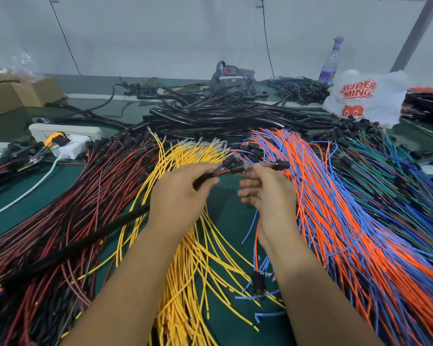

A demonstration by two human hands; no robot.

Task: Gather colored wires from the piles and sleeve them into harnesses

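My left hand [183,193] grips a black sleeve [68,248] near its open end; the sleeve trails down to the left across the red pile. A small bundle of colored wires with black connectors [233,166] sticks out of that end. My right hand [268,191] is just right of the bundle, fingers loosely spread, thumb and forefinger near a wire with a black connector [283,164]. Piles fan out on the green table: red and black wires [85,196], yellow wires [185,270], orange and blue wires [335,208], green and blue wires [398,183].
A heap of black sleeve tubing [223,116] lies behind the piles. A white power strip [65,132] and cardboard boxes [15,93] sit at the left. At the back right are a white plastic bag [368,96] and a bottle [331,61]. Bare green table [225,208] shows between my hands.
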